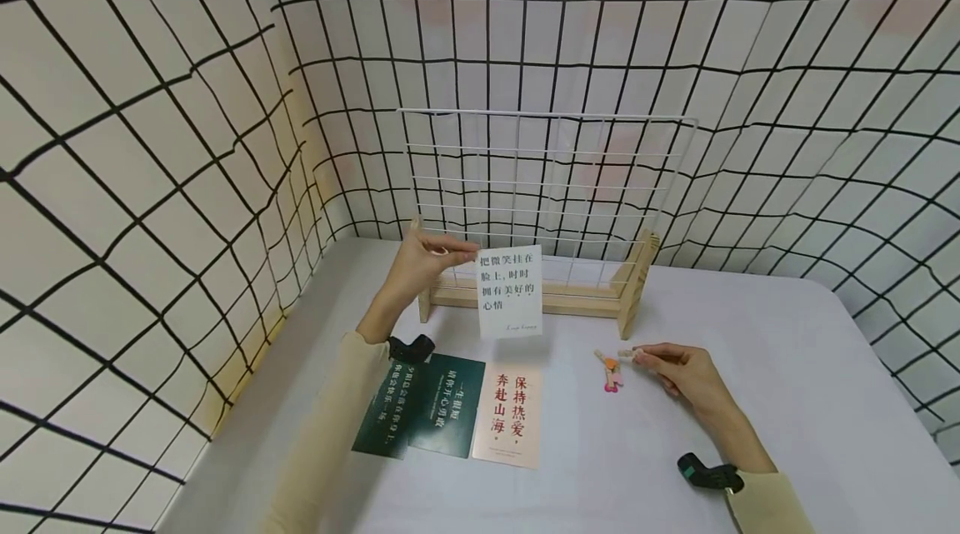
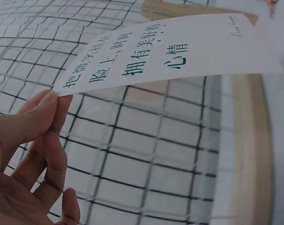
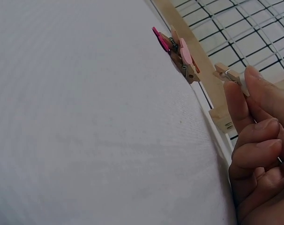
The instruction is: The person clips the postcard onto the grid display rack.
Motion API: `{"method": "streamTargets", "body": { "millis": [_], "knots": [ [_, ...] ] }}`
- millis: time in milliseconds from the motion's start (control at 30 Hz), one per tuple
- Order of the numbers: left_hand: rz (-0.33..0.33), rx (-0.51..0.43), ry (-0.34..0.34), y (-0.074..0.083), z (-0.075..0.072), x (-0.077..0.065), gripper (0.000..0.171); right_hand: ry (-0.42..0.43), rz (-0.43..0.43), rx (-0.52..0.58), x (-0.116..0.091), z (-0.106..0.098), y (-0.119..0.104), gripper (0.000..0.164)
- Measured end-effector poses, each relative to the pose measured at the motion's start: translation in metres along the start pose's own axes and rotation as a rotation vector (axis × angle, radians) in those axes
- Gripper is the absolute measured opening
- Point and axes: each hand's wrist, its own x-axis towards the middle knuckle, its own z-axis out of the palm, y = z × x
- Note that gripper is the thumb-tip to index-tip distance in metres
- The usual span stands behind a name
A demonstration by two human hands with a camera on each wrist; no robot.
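White-covered table (image 1: 795, 334) with a white backdrop (image 1: 780, 34) behind and down both sides, black grid lines all over it. Onto the good bit: white card (image 1: 510, 317) up in the air near the front of a little rack, dark Chinese lettering facing the head camera, plus a small line of script in the bottom right corner. Pinched at its top left corner by the left hand (image 1: 420, 263), thumb against index finger, other fingers loosely bent below and not on the card. Can't tell if touching the rack or not, sorry.

Over to the right hand (image 1: 686, 371): holding a small wooden clothespin (image 3: 228, 73) between thumb and index, remaining fingers curled in towards the palm. Just beside that, on the table, a little cluster of decorated pegs (image 3: 185, 51), with pink and orange bits on them. Couldn't count those for sure.

Nearer the camera, three more cards lying flat in a row: left green card (image 1: 378, 426) partly hidden by the left arm, middle green card (image 1: 446, 409) overlapping it, then peach card (image 1: 506, 426) with red lettering right alongside.

Further back, white wire panel (image 1: 547, 114) standing upright in a wooden base (image 1: 585, 302). Also worth mentioning: cream sleeves (image 1: 318, 442) and black wrist units (image 1: 708, 476) on both arms.
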Motion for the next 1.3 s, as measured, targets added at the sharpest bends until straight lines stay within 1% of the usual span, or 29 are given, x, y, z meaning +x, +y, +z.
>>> {"method": "streamTargets", "body": {
  "millis": [100, 167, 333, 467, 600, 700, 833, 900, 1000, 1067, 1200, 1300],
  "knots": [
    [0.034, -0.002, 0.006, 0.014, -0.015, 0.010, 0.013, -0.001, 0.001, 0.002, 0.000, 0.000, 0.000, 0.035],
    [0.053, -0.021, 0.018, 0.023, -0.025, 0.014, 0.013, -0.003, 0.004, 0.000, -0.001, 0.000, -0.001, 0.036],
    [0.079, 0.009, 0.101, 0.038, -0.045, 0.026, 0.012, 0.002, 0.018, 0.011, -0.002, 0.001, -0.003, 0.038],
    [0.101, 0.012, 0.132, 0.050, -0.060, 0.035, 0.012, 0.003, 0.025, 0.016, -0.002, 0.001, -0.004, 0.038],
    [0.121, 0.033, 0.155, 0.064, -0.069, 0.044, 0.011, 0.005, 0.012, 0.003, -0.003, 0.001, -0.003, 0.040],
    [0.128, 0.050, 0.181, 0.073, -0.073, 0.050, 0.010, 0.008, -0.001, -0.008, -0.002, 0.001, -0.001, 0.042],
    [0.130, 0.089, 0.216, 0.081, -0.074, 0.055, 0.010, 0.005, -0.008, -0.011, 0.000, 0.000, 0.002, 0.041],
    [0.118, 0.110, 0.231, 0.083, -0.074, 0.057, 0.010, 0.002, -0.009, 0.000, 0.000, 0.000, 0.003, 0.038],
    [0.111, 0.124, 0.250, 0.087, -0.073, 0.059, 0.010, -0.007, -0.012, 0.029, 0.000, 0.001, 0.003, 0.029],
    [0.110, 0.143, 0.269, 0.089, -0.072, 0.059, 0.009, -0.018, -0.033, 0.041, 0.001, 0.001, 0.000, 0.024],
    [0.104, 0.192, 0.305, 0.092, -0.071, 0.059, 0.008, -0.037, -0.087, 0.001, 0.003, 0.005, -0.019, 0.027],
    [0.102, 0.206, 0.325, 0.092, -0.071, 0.059, 0.008, -0.049, -0.133, -0.027, 0.007, 0.011, -0.045, 0.033]
  ]
}}
